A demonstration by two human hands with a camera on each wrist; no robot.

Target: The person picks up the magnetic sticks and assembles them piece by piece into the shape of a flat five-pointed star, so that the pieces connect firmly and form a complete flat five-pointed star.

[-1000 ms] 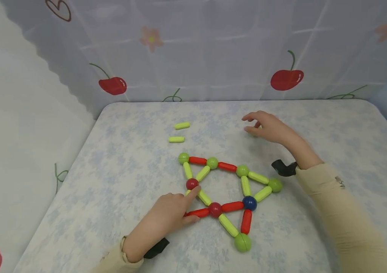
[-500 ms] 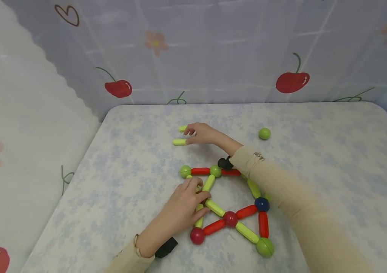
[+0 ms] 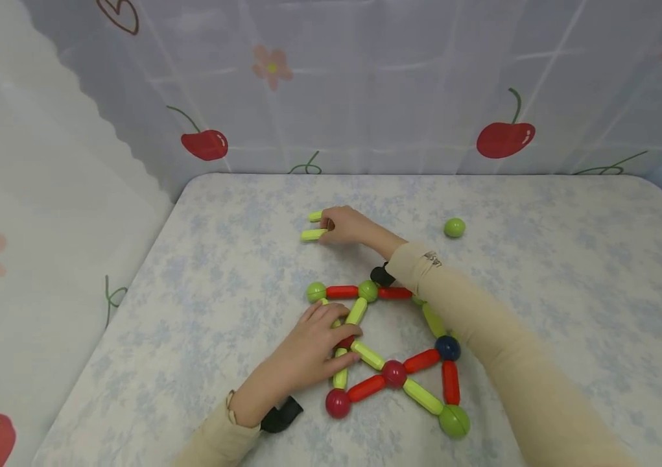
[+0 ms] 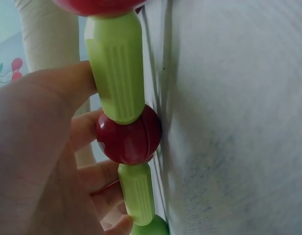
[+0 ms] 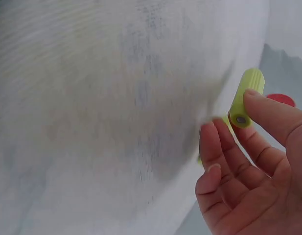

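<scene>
Between thumb and forefinger, my right hand (image 3: 347,224) pinches a yellow-green magnetic stick (image 5: 248,88) at the back of the table. A second yellow-green stick (image 3: 315,216) lies just beyond it, partly hidden by the fingers. My left hand (image 3: 307,347) rests over the left side of a flat frame of magnetic sticks and balls, its fingers spread. In the left wrist view the fingers touch a red ball (image 4: 128,137) and the thumb touches a yellow-green stick (image 4: 119,68). The frame also has red sticks (image 3: 367,388), a blue ball (image 3: 447,348) and green balls (image 3: 454,421).
A loose green ball (image 3: 454,227) lies at the back right of the table (image 3: 570,292). My right forearm passes over the frame's right side and hides part of it. A patterned curtain (image 3: 366,84) hangs behind the table.
The right hand has moved left from the loose green ball to the two sticks and pinched the nearer one. The left hand has spread over the frame, which has turned slightly.
</scene>
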